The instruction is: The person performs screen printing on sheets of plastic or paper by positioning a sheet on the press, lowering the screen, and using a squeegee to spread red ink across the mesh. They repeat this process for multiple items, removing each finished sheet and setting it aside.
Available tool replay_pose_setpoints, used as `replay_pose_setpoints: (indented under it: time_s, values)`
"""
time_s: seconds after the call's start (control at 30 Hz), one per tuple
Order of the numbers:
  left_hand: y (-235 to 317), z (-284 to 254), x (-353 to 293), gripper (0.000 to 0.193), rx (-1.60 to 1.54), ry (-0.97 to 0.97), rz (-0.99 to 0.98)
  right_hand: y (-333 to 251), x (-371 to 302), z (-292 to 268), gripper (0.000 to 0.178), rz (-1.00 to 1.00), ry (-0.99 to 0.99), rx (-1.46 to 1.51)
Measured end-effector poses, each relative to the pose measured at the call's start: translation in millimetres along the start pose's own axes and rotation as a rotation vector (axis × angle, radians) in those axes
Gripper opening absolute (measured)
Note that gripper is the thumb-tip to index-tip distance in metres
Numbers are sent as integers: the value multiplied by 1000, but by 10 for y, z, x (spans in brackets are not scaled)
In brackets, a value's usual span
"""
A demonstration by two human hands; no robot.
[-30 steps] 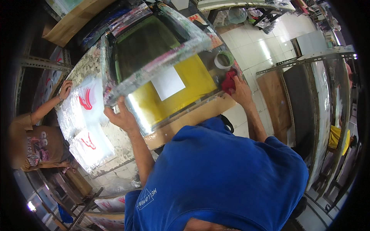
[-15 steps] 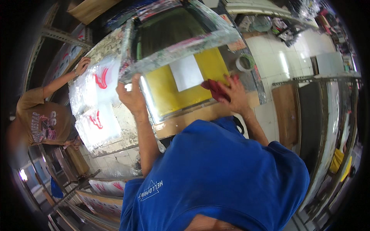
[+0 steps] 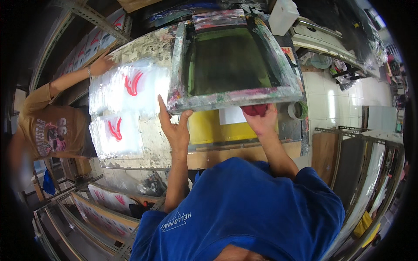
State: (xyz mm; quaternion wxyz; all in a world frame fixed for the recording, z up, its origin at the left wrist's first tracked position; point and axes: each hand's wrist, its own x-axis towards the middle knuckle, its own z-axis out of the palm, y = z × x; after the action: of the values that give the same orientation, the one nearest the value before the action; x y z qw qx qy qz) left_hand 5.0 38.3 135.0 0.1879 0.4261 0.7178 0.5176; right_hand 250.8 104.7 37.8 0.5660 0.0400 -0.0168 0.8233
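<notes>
A screen-printing frame [image 3: 235, 98], its wooden bars crusted with paint around a dark green mesh, hangs tilted over the yellow printing bed [image 3: 204, 130]. My left hand [image 3: 175, 132] grips its near left corner between thumb and fingers. Just under the near bar, toward the right, my right hand [image 3: 264, 124] is closed on a dark red cloth [image 3: 254, 110]; the frame hides its fingertips. A white sheet [image 3: 231, 115] lies on the yellow bed, mostly covered from view by the frame.
Left of the frame lie clear sheets with red marks [image 3: 133, 82] on the paint-stained table [image 3: 152, 158]. A co-worker's hand [image 3: 101, 65] touches their far edge. A tape roll [image 3: 297, 110] sits at the right. Metal racks [image 3: 337, 130] flank both sides.
My left hand has brought the frame lower over the bed, covering more of the white sheet. My right hand has moved with the red cloth from the bed's right side to beneath the near bar.
</notes>
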Motion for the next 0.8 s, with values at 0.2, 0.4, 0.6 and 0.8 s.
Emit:
replay_pose_setpoints:
  time_s: [0.2,0.4,0.6,0.8]
  values:
    - [-56,-22,46,79,-81,-62,0,-40,1120,-8,52,93,-164,219]
    - [-114,-30,-16,82,-93,-84,-38,-256,928,-146,54,115,78,215]
    - [-165,-58,-68,84,-99,-95,-93,211,248,-185,56,282,348,417]
    - [-147,-5,-7,84,-107,-64,-22,-122,1089,-687,57,69,283,219]
